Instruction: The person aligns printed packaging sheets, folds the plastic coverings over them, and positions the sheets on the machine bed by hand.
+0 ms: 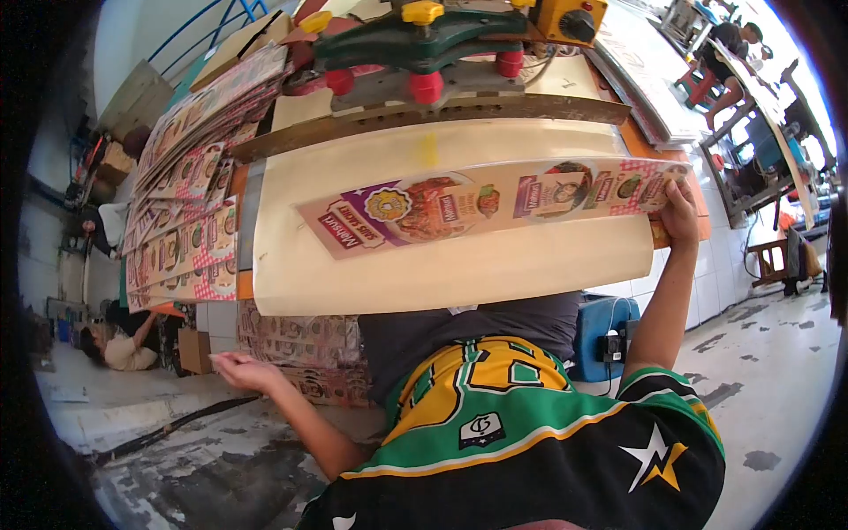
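Note:
My right hand (680,215) is closed on the right end of a long printed sheet (442,208) with food pictures and a purple label. The sheet lies slantwise across a cream-coloured board (459,265), its far end lower and to the left. My left hand (246,372) is low on the left, off the table and away from the sheet. Its fingers are curled together, and anything small between them cannot be made out. Beyond the board stands a green metal press (424,44) with red and yellow knobs, above a long metal bar (433,113).
Stacks of similar printed sheets (190,190) lie at the table's left. More sheets (640,88) are piled at the back right. A yellow control box (571,21) sits by the press. A blue container (602,334) stands near my right side. Other people sit at far left and far right.

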